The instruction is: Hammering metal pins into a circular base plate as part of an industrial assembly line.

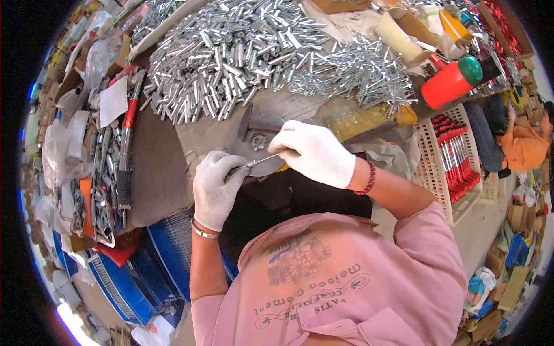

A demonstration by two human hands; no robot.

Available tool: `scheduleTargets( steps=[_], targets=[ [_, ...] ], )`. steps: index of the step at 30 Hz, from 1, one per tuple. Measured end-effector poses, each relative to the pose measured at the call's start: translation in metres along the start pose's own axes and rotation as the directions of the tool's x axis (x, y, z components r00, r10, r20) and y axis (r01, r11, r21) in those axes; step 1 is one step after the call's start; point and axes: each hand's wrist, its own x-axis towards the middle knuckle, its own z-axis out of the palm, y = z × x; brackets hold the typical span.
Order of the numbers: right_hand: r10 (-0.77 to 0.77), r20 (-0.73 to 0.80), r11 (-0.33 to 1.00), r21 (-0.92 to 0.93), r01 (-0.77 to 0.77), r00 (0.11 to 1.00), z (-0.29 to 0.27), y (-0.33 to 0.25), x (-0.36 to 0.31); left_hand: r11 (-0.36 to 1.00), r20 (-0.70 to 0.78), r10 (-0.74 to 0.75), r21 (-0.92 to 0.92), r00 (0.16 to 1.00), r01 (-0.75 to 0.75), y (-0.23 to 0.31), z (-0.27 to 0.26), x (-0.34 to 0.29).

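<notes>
My left hand (216, 187), in a white knit glove, is closed around a short silver metal tube (251, 164) whose end pokes out past the fingertips. From that end a thin metal pin (266, 158) runs up to my right hand (316, 153), also gloved, which pinches its other end. Whether the pin sits inside the tube or only against it, I cannot tell. A hammer (262, 123) lies just beyond my hands, close to the right fingers. Beside it is a small cluster of shiny metal bits (258, 140).
A big heap of short metal tubes (231, 57) spreads over the bench, with a pile of thin pins (360, 72) to its right. A red bottle with a green cap (451, 82) lies at the right. Red-handled tools fill a white plastic basket (427, 150). Further right is another person (524, 144).
</notes>
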Motion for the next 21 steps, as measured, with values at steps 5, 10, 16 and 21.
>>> scheduleTargets(
  steps=[5, 10, 16, 21],
  targets=[
    [-0.123, 0.139, 0.886, -0.43, 0.172, 0.983, -0.005, -0.004, 0.004, 1.0, -0.046, 0.02, 0.001, 0.999, -0.02, -0.004, 0.006, -0.002],
    [-0.187, 0.154, 0.853, -0.464, 0.238, 0.97, -0.007, -0.003, 0.007, 0.999, -0.001, -0.024, 0.026, 1.0, 0.024, -0.002, 0.006, -0.003],
    [-0.188, 0.141, 0.872, -0.431, 0.231, 0.972, -0.003, -0.002, 0.006, 0.999, -0.036, 0.006, 0.046, 0.999, -0.004, -0.001, 0.004, -0.006],
    [-0.213, 0.131, 0.873, -0.418, 0.249, 0.968, 0.0, 0.0, 0.006, 1.0, -0.023, 0.005, 0.024, 1.0, -0.004, -0.007, 0.007, -0.006]
  ],
)
